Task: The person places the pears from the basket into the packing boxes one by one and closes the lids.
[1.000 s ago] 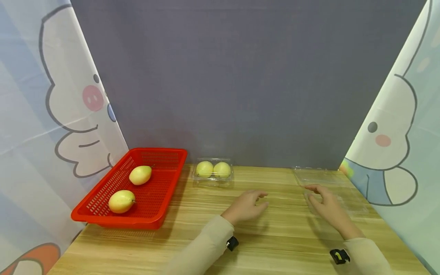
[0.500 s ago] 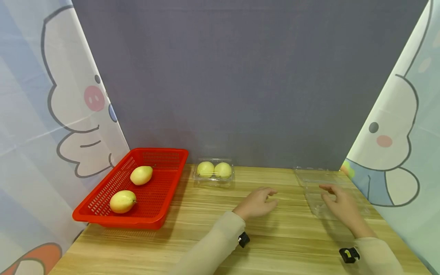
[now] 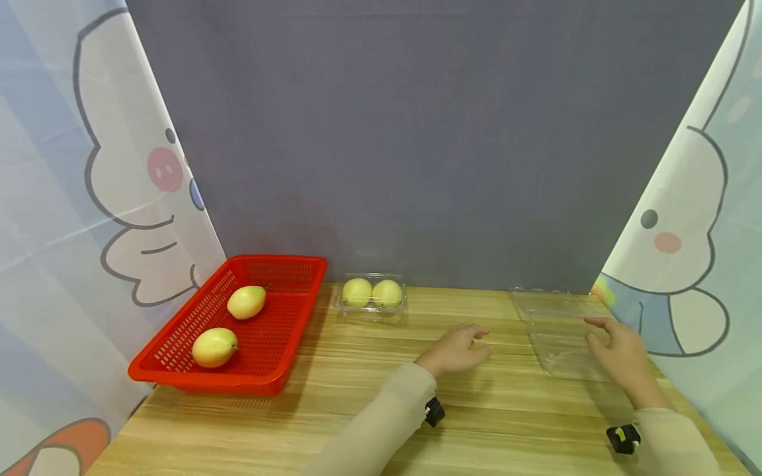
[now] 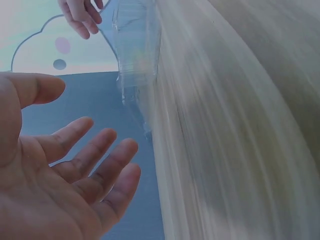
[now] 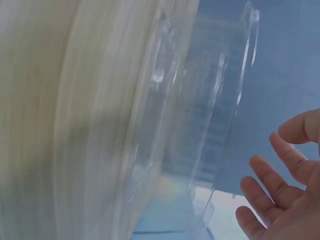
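In the head view, my left hand [image 3: 456,352] hovers over the middle of the wooden table, fingers relaxed and holding nothing. Its palm and loosely bent fingers show in the left wrist view. An unfolded clear plastic clamshell box [image 3: 556,334] lies at the table's right. Over its right part is my right hand [image 3: 621,354], thumb and fingers apart, with nothing between them; it covers some of the box. The right wrist view shows the box's see-through walls [image 5: 200,100] beside the fingers, with a gap between.
A red plastic basket [image 3: 280,380] on the left holds two yellow pear-like fruits, one nearer [image 3: 214,348] and one farther [image 3: 247,302]. At the back, a clear box [image 3: 372,316] contains two more such fruits [image 3: 387,293]. A grey cloth [image 3: 428,145] rises behind the wooden table [image 3: 488,423].
Both hands have moved to the right, the right one farther over the clamshell box, uncovering its left part. The basket, fruits and boxes stay in place; the view has shifted slightly.
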`<state>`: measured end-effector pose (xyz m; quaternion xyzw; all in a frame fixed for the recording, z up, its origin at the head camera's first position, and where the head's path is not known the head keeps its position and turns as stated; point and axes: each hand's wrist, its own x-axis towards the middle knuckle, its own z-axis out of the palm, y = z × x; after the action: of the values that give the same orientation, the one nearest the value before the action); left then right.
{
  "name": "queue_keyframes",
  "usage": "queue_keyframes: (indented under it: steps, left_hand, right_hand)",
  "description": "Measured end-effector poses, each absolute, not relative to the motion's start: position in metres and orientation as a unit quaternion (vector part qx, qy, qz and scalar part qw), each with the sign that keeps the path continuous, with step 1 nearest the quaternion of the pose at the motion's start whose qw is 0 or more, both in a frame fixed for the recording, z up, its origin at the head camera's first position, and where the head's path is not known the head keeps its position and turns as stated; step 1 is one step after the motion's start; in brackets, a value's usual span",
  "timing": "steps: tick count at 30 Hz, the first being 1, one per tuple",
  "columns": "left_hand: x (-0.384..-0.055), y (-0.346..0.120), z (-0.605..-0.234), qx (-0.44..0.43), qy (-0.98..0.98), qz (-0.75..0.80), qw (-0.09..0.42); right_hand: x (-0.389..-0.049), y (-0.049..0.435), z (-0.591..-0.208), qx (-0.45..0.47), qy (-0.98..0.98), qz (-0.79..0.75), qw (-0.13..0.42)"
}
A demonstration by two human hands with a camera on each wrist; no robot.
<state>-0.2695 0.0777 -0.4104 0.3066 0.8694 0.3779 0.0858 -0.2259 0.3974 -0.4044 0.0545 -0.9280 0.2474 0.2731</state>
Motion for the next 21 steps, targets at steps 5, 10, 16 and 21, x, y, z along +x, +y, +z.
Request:
queue_keyframes:
  steps: [5, 10, 16, 21]
  left_hand:
    - [-0.27, 0.083, -0.412, 0.306, 0.865, 0.386, 0.097]
    - [-0.271, 0.086, -0.413, 0.293, 0.861, 0.4, 0.115]
    - [-0.273, 0.089, -0.413, 0.275, 0.854, 0.419, 0.14]
    - [-0.275, 0.092, -0.413, 0.264, 0.851, 0.427, 0.151]
  right_hand:
    - [-0.227, 0.414, -0.408, 0.026, -0.933, 0.22, 0.284]
    - [-0.23, 0.432, -0.412, 0.008, -0.935, 0.226, 0.273]
    - [-0.231, 0.447, -0.417, -0.03, -0.938, 0.273, 0.21]
    - [-0.23, 0.453, -0.419, -0.057, -0.937, 0.308, 0.155]
